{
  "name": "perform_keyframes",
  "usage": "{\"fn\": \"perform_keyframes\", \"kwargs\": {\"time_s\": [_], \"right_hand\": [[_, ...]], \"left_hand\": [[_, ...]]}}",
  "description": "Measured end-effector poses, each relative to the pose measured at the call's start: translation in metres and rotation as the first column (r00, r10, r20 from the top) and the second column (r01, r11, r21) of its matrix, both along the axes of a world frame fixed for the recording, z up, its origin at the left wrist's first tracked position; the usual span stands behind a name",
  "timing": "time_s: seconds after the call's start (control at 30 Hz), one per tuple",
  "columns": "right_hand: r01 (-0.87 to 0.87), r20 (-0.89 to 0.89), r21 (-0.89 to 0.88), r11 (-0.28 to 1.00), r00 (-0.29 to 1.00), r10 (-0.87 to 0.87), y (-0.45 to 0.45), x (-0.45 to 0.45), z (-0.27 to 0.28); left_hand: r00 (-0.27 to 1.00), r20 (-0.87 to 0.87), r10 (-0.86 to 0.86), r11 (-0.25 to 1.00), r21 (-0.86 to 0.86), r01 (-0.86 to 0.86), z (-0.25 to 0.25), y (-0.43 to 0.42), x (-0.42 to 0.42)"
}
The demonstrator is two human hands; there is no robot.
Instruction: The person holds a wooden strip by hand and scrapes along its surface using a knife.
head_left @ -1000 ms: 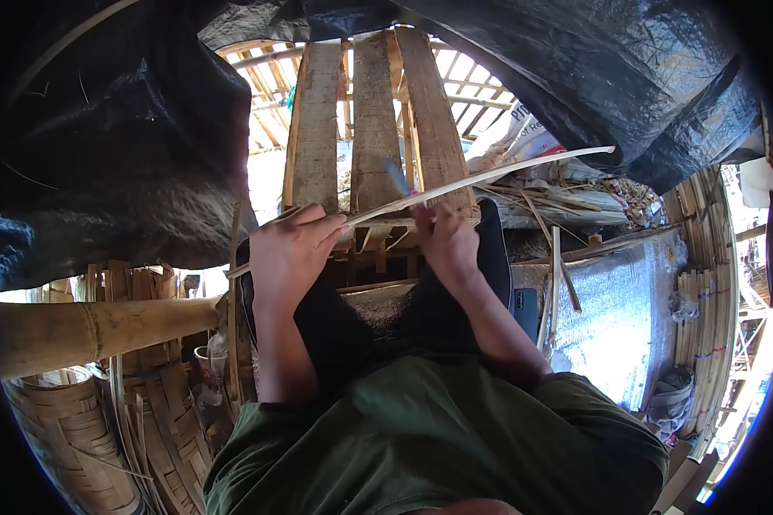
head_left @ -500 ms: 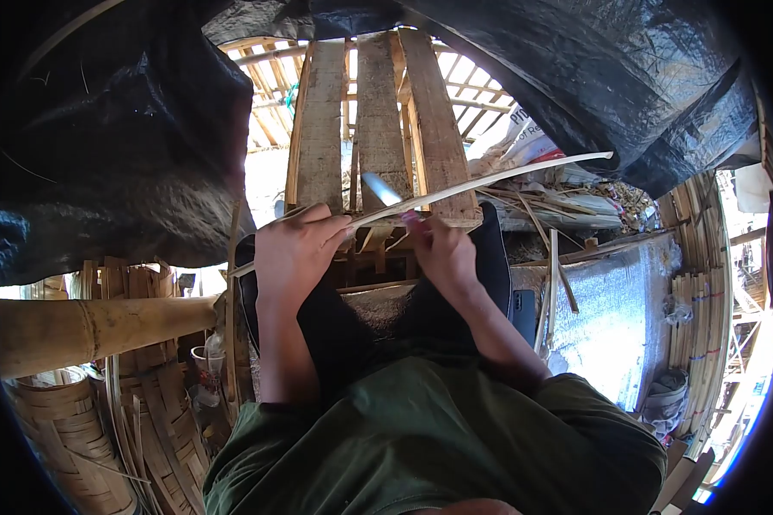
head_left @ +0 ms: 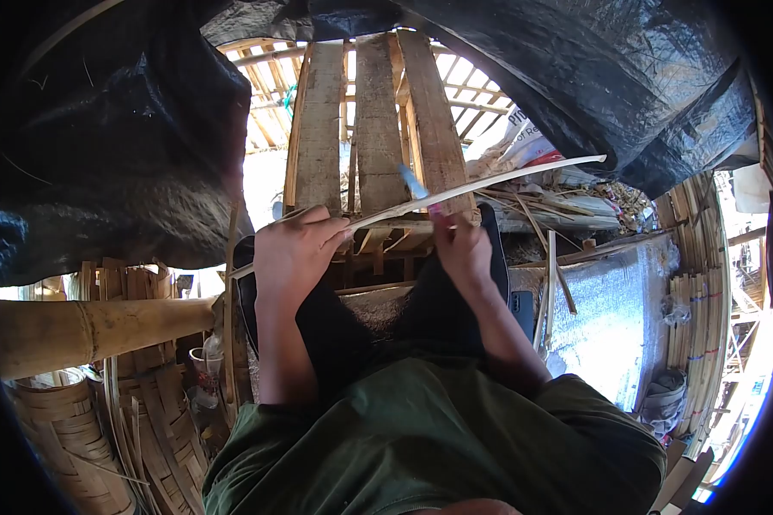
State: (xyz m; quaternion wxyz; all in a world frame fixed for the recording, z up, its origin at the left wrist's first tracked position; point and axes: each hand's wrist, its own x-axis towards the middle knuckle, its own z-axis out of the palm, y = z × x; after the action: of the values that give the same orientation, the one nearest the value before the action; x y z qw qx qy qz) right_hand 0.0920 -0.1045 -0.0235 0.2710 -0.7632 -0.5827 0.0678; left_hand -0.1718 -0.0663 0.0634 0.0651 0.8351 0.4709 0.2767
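Observation:
A long, thin, pale strip [head_left: 507,176] slants across the front end of a wooden plank bench [head_left: 378,163], its far end curving up to the right. My left hand [head_left: 299,249] is closed around the strip near its left part, at the bench's front edge. In my right hand [head_left: 464,249] is a knife [head_left: 413,181] with a pinkish handle, its blurred blade pointing up and left over the planks and crossing the strip. The fingers of my right hand are wrapped round the handle.
Dark plastic sheets [head_left: 112,154] hang at both sides. A thick bamboo pole [head_left: 103,335] lies at left above woven baskets [head_left: 69,429], near a plastic cup [head_left: 206,369]. At right are a phone [head_left: 521,309], loose strips [head_left: 551,283], a silvery sheet [head_left: 610,318] and bundled strips [head_left: 700,318].
The knife and my right hand first shifted left along the strip, then back to the right. My left hand has stayed almost in place on the strip.

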Motion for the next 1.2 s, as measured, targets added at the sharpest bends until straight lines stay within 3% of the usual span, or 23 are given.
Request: {"fn": "perform_keyframes", "kwargs": {"time_s": [0.1,0.2,0.3,0.37,0.43,0.47,0.53,0.57,0.63,0.67,0.73,0.87,0.93,0.97,1.03,1.07,1.1,1.17,1.2], "right_hand": [[0.056,0.007,0.046,0.997,0.998,-0.057,0.009,0.032,0.004],[-0.133,-0.094,0.075,0.988,0.986,0.139,0.011,0.061,0.007],[-0.181,-0.087,0.052,0.982,0.979,0.185,0.012,0.088,0.009],[-0.156,-0.086,0.057,0.986,0.983,0.160,0.021,0.115,-0.007],[0.102,0.101,0.195,0.976,0.987,-0.123,0.028,0.143,-0.029],[0.104,0.100,0.198,0.975,0.987,-0.125,0.028,0.152,-0.035],[0.160,-0.198,0.194,0.968,0.973,-0.121,0.029,0.161,-0.039],[0.158,-0.199,0.194,0.968,0.973,-0.119,0.028,0.160,-0.040],[0.022,-0.481,0.047,0.999,0.877,0.003,0.017,0.153,-0.040],[0.025,-0.480,0.047,0.999,0.877,0.000,0.011,0.147,-0.032],[-0.184,-0.628,-0.101,0.978,0.774,0.081,0.003,0.139,-0.017],[-0.307,-0.669,-0.120,0.944,0.728,0.151,0.003,0.144,-0.021],[-0.107,-0.511,-0.114,0.988,0.859,0.035,0.016,0.156,-0.036],[-0.104,-0.512,-0.115,0.988,0.858,0.030,0.021,0.162,-0.042],[0.197,-0.405,0.065,0.978,0.901,-0.155,0.028,0.179,-0.053],[0.222,-0.559,-0.050,0.974,0.801,-0.212,0.029,0.190,-0.056],[0.225,-0.560,-0.048,0.973,0.801,-0.212,0.025,0.198,-0.059],[0.178,-0.915,-0.211,0.961,0.310,-0.259,0.009,0.207,-0.061],[0.070,-0.948,-0.280,0.957,0.136,-0.288,0.001,0.217,-0.067]], "left_hand": [[1.000,-0.005,0.000,1.000,0.009,0.001,0.003,-0.002,0.001],[1.000,0.008,0.000,1.000,-0.002,0.000,0.000,-0.001,0.002],[1.000,0.023,0.004,1.000,-0.005,-0.003,-0.001,0.000,0.003],[1.000,0.021,0.006,1.000,0.006,-0.007,-0.001,0.000,0.005],[1.000,0.021,0.006,1.000,0.014,-0.007,-0.001,0.000,0.005],[1.000,0.020,0.005,1.000,0.017,-0.005,-0.002,0.000,0.005],[1.000,0.020,-0.010,1.000,0.022,0.010,-0.004,0.000,0.003],[1.000,0.018,-0.009,1.000,0.022,0.008,-0.003,0.001,0.003],[1.000,0.015,-0.002,1.000,0.023,0.002,-0.001,0.001,0.003],[1.000,0.017,-0.004,1.000,0.022,0.004,-0.002,0.001,0.004],[1.000,0.015,-0.004,0.999,0.035,0.004,-0.002,0.002,0.005],[0.999,0.029,-0.017,0.999,0.036,0.016,-0.006,0.004,0.007],[1.000,0.021,-0.006,1.000,0.009,0.006,-0.007,0.005,0.007],[1.000,0.020,-0.010,1.000,0.007,0.010,-0.007,0.005,0.008],[1.000,0.022,0.004,0.999,-0.039,-0.003,-0.004,0.006,0.009],[1.000,0.021,0.000,0.999,-0.040,0.001,-0.006,0.007,0.010],[0.999,0.043,-0.003,0.999,-0.045,0.005,-0.009,0.009,0.011],[0.998,0.064,-0.007,0.999,-0.051,0.010,-0.014,0.012,0.011],[0.999,0.052,-0.008,0.999,-0.052,0.011,-0.017,0.013,0.011]]}}
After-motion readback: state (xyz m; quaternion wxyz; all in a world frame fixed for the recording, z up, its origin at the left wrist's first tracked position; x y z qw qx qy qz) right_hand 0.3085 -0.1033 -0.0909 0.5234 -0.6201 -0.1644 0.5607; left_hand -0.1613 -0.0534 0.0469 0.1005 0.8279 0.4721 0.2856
